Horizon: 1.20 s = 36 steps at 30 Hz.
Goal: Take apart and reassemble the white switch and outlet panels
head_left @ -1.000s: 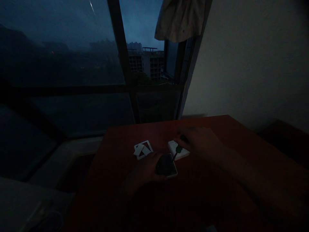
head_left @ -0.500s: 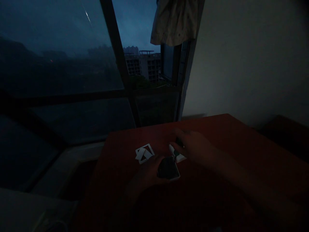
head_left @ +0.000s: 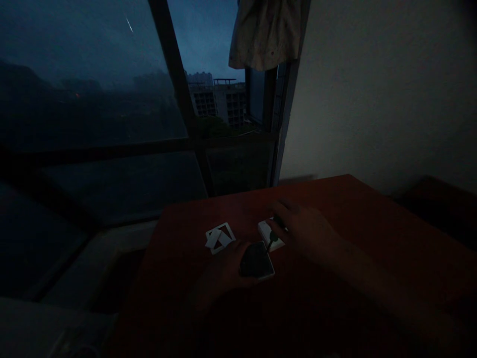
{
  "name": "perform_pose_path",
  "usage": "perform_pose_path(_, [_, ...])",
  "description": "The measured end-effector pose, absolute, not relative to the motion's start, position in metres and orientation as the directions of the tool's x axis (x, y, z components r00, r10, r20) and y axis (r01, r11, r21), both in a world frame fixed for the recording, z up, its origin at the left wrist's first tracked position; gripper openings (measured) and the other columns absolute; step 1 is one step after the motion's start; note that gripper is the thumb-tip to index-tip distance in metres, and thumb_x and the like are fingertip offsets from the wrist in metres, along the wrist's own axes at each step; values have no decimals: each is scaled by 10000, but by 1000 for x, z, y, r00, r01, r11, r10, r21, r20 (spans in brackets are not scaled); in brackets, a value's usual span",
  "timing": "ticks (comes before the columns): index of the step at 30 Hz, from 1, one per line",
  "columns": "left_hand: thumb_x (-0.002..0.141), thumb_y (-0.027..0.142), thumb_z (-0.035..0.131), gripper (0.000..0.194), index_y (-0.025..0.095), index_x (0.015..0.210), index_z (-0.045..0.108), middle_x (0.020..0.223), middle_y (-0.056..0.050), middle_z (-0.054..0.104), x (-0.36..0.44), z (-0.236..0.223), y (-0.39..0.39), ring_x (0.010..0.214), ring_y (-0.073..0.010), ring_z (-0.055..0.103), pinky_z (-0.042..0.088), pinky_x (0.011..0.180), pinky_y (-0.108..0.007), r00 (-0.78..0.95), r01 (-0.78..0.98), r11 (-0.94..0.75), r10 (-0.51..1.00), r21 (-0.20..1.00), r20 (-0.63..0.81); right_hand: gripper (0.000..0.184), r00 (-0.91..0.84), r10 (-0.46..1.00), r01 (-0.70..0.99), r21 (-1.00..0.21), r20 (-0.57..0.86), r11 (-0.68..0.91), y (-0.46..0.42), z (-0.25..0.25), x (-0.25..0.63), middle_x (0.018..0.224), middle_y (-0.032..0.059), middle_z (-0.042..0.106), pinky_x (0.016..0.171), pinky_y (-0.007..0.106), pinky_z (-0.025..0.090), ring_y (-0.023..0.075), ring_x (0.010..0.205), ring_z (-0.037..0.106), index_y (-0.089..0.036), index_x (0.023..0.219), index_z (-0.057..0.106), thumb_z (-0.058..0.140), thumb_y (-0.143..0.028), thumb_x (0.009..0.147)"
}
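Observation:
The room is very dark. My left hand [head_left: 223,271] rests on the red-brown table [head_left: 335,209] and grips a square device [head_left: 257,260] with a dark top and a white edge. My right hand [head_left: 303,226] is closed round a small screwdriver [head_left: 273,236] with a dark green handle, its tip slanting down onto the device. Under my right hand lies a white plate [head_left: 266,232], partly hidden by it. A white square frame [head_left: 219,237] with a loose white piece on it lies to the left of my hands.
A big window [head_left: 112,99] with dark bars fills the left and centre, with buildings outside in dusk light. Pale cloth [head_left: 266,32] hangs at the top. A light wall [head_left: 391,89] stands to the right. A pale ledge [head_left: 122,233] runs left of the table.
The view has shifted slightly, moving everything a little left. Both hands stay on the device and screwdriver, with only small movement of the right hand.

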State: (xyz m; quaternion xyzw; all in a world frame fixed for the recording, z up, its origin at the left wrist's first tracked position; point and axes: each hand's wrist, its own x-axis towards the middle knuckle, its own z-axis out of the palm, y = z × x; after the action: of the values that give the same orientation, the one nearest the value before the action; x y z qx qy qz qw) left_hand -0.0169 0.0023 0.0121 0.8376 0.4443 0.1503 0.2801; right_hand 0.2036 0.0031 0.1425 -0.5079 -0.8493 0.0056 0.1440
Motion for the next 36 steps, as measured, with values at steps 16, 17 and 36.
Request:
perform_pose_path(16, [680, 486, 752, 767, 264, 1333, 416, 1324, -85, 506, -15, 12, 0, 1163, -294, 504, 409, 984, -414, 555, 687, -484, 831, 543, 38, 308, -490, 830, 766, -322, 268, 556, 3, 141, 210, 1005, 67, 623, 667, 277, 397, 177, 805, 594, -189, 1069, 496, 541, -149, 767])
perform_pose_path(17, [682, 483, 750, 764, 267, 1334, 415, 1322, -84, 508, -15, 11, 0, 1162, -295, 505, 411, 982, -416, 554, 689, -486, 831, 538, 41, 260, -468, 844, 796, -290, 261, 531, 3, 142, 210, 983, 65, 628, 643, 277, 386, 178, 775, 594, -190, 1043, 505, 544, -191, 786])
perform_pose_path(36, [694, 595, 698, 811, 260, 1363, 384, 1380, -105, 463, -5, 15, -4, 1216, -331, 462, 378, 1006, -456, 537, 727, -496, 842, 474, 57, 161, -562, 789, 717, -330, 247, 614, 22, 147, 207, 907, 51, 659, 678, 265, 408, 165, 780, 613, -177, 987, 566, 537, -184, 828])
